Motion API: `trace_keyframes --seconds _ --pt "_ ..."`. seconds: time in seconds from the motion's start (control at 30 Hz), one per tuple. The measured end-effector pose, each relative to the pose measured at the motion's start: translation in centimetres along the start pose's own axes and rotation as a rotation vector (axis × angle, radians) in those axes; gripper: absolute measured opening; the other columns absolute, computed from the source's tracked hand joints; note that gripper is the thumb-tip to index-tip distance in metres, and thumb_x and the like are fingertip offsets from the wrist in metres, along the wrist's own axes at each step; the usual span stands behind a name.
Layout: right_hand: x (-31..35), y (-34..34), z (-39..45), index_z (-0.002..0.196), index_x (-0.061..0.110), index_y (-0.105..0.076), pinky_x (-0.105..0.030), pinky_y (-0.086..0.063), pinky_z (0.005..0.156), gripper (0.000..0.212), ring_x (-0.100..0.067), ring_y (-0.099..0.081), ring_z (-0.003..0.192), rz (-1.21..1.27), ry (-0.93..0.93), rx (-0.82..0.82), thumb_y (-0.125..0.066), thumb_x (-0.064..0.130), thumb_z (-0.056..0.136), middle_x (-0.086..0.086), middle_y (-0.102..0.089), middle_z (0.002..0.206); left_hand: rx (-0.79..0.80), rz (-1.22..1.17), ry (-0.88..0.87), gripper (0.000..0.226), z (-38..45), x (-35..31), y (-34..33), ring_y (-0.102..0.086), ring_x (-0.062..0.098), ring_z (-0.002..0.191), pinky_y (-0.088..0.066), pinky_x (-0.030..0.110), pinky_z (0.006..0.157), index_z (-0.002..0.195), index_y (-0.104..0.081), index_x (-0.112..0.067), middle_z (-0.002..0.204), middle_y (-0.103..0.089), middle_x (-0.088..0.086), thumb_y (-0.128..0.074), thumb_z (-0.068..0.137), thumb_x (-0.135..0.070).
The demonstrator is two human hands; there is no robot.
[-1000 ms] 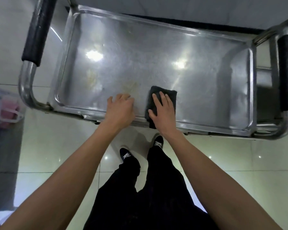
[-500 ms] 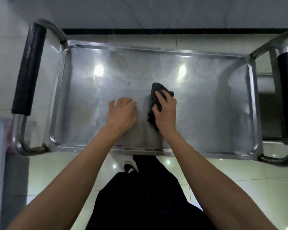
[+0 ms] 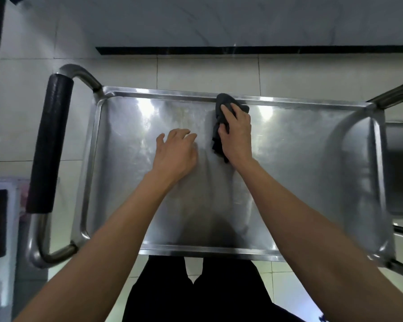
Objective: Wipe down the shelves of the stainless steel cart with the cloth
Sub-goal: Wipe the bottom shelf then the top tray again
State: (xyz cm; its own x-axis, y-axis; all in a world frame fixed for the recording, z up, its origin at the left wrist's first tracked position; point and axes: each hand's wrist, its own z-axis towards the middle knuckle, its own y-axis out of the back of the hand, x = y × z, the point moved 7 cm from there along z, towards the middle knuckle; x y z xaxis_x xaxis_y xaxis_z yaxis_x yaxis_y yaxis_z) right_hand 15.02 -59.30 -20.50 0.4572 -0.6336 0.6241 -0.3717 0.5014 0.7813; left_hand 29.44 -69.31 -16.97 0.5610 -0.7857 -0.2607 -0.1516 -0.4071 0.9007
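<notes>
While our right hand (image 3: 236, 133) bunches the dark cloth (image 3: 221, 126) against the top shelf (image 3: 300, 170) of the steel cart (image 3: 149, 248), we judge the wiping to be somewhere in its early or middle part. Our fingers curl over the cloth and press it down on the metal; its far end touches the raised rim at the back of the shelf, a little right of the middle, and its near end trails out under the heel of the hand. Our left hand (image 3: 176, 152) rests on the bare shelf just beside it, fingers loosely spread and holding nothing, and seems to brace us as we lean over.

How much of this shelf is already clean we cannot say for sure. The metal shows cloudy streaks and glare from the lights on both sides of the cloth, and no sharp line between wiped and unwiped parts. We would guess that the left end, near the padded handle (image 3: 49, 145), and the right end are yet to be gone over.

Of the lower shelves we see almost nothing, only a strip of metal past the right edge of the top one. Since the task speaks of shelves, we take them to be left as well.
</notes>
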Motion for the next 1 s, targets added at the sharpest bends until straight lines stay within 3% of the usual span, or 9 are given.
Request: trace_keyframes --seconds 0.13,0.23,0.6,1.0 --pt "-0.2 -1.9 1.4 0.154 0.022 -0.036 -0.048 -0.016 0.123 0.052 -0.026 -0.018 0.152 -0.208 -0.012 0.109 -0.041 0.034 0.104 -0.006 -0.027 0.163 0.000 -0.022 -0.019 0.045 1.8 0.9 0.3 -0.031 0.023 0.145 -0.018 0.055 0.118 0.145 -0.048 -0.021 0.154 -0.043 0.003 -0.043 0.101 -0.027" --pt "-0.8 -3.0 1.1 0.158 0.024 -0.026 -0.052 -0.007 0.124 0.053 -0.024 -0.009 0.154 -0.290 -0.015 0.161 -0.032 0.033 0.106 -0.003 -0.017 0.167 0.008 -0.040 -0.015 0.045 2.5 2.2 0.4 -0.031 0.025 0.145 -0.019 0.054 0.119 0.145 -0.048 -0.020 0.155 -0.041 0.004 -0.045 0.100 -0.025" --pt "0.6 -5.1 1.3 0.159 0.021 -0.022 -0.053 -0.008 0.124 0.054 -0.029 -0.008 0.154 -0.407 0.025 0.188 -0.033 0.027 0.106 -0.006 -0.013 0.167 0.008 -0.054 0.036 0.044 2.7 8.0 0.5 -0.035 0.026 0.143 -0.027 0.056 0.117 0.143 -0.050 -0.020 0.153 -0.044 0.004 -0.047 0.100 -0.027" --pt "11.5 -14.5 1.7 0.160 0.022 -0.012 -0.054 0.001 0.124 0.056 -0.027 0.003 0.155 -0.416 0.171 0.337 -0.030 0.032 0.108 -0.005 -0.001 0.169 -0.068 -0.093 0.225 0.044 -1.0 16.4 1.9 -0.039 0.026 0.139 -0.032 0.057 0.113 0.142 -0.050 -0.018 0.149 -0.048 0.005 -0.044 0.100 -0.031"
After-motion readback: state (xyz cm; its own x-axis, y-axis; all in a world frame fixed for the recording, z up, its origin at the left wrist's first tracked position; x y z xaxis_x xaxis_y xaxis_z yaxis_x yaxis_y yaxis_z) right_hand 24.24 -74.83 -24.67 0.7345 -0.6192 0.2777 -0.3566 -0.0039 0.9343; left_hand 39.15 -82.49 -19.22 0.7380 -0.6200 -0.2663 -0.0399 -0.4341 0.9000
